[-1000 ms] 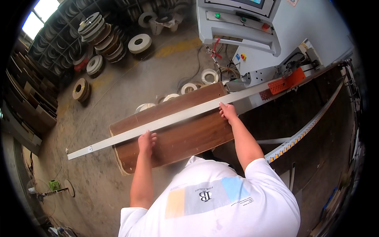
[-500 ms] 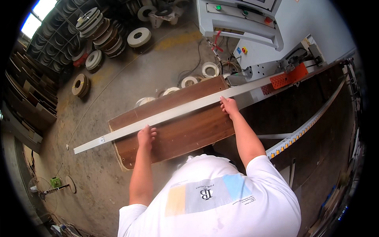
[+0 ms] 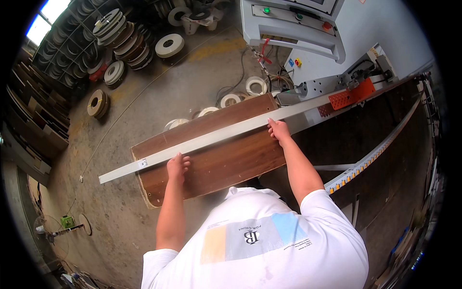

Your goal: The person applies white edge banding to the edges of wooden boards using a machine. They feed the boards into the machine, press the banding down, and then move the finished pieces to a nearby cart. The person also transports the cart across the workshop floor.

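Note:
A long narrow white board [image 3: 221, 136] lies aslant over a brown wood-grain panel [image 3: 231, 161]. Its far right end runs up to the orange perforated guard [image 3: 353, 94] of a machine, and its left end juts past the panel with a small label on it. At the board's near edge my left hand [image 3: 177, 166] is curled, thumb and fingertips against the board. Farther right, my right hand [image 3: 279, 130] pinches at the same edge, index finger and thumb touching it. Whether fingers reach beneath the board is hidden.
A grey control console [image 3: 293, 21] with buttons stands at the far right, above the machine bed. Stacked edge-band rolls [image 3: 127, 41] and loose rolls [image 3: 98, 103] sit on the concrete floor. A curved rail [image 3: 365, 161] with yellow pieces runs along the right side.
The white board has slid right and away toward the orange guard, so its left end juts out less. Both my hands have stayed almost in place against its edge.

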Demonstrator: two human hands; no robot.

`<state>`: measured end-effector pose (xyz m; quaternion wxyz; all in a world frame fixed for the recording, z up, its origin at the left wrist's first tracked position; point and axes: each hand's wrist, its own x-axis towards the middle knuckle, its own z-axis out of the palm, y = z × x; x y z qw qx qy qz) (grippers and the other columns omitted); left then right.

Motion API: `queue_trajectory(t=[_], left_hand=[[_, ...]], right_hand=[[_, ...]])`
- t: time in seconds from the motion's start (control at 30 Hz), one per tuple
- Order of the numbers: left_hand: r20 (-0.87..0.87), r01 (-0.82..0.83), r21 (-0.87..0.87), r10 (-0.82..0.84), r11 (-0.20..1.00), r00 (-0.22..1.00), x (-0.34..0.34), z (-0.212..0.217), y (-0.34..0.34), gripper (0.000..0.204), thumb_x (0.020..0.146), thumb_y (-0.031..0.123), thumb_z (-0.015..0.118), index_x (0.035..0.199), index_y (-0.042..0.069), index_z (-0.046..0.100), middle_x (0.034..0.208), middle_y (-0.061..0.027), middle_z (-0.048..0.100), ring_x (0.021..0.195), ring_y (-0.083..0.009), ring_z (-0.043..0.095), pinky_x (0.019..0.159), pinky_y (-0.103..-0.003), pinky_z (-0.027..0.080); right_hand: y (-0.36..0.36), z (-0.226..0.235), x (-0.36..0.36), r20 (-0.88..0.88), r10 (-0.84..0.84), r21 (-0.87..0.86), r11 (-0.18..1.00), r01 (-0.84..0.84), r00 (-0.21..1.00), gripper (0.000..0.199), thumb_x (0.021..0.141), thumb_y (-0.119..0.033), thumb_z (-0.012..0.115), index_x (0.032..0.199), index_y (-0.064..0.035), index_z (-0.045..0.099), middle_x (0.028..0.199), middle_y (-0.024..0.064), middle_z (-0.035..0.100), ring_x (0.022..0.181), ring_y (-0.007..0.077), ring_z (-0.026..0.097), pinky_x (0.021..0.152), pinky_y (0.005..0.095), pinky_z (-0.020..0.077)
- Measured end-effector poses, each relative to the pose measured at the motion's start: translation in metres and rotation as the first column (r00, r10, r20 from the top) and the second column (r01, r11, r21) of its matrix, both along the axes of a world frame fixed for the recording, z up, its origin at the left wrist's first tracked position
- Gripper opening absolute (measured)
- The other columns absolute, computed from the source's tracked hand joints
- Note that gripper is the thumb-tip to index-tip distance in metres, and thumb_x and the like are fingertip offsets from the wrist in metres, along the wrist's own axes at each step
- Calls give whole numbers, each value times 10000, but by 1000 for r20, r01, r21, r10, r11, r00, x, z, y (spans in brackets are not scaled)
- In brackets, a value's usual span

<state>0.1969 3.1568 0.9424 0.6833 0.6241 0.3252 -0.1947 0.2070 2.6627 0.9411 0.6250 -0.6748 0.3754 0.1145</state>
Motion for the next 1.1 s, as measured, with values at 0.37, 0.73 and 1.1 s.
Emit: queue_trajectory(t=[0.37, 0.73, 1.1], left_hand=[[1, -1, 3, 1, 1000, 1000, -1, 6, -3, 331, 1071, 347, 598, 1151, 31, 661, 1010, -92, 778, 743, -119, 687, 587, -251, 491], [6, -9, -31, 10, 999, 1000, 0, -1, -1, 278, 1103, 339, 571, 1037, 84, 660, 925, -44, 761, 675, -79, 666, 520, -212, 472], [0, -19, -37, 19, 999, 1000, -1, 3, -2, 256, 1105, 325, 568, 1052, 90, 654, 935, -54, 768, 684, -91, 669, 529, -225, 472]], right_hand=[[0, 2, -1, 14, -4, 25, 1000, 3, 1000, 420, 1041, -450, 658, 899, -55, 644, 660, 7, 587, 488, 88, 500, 442, 264, 361], [-4, -9, 0, 15, -1, 57, 998, 0, 1000, 408, 1039, -448, 670, 905, -65, 630, 667, -1, 580, 457, 78, 475, 415, 255, 323], [-4, -7, 1, -3, 8, 34, 999, -8, 1000, 403, 1034, -472, 673, 917, -89, 628, 681, -33, 568, 466, 42, 460, 407, 225, 309]])
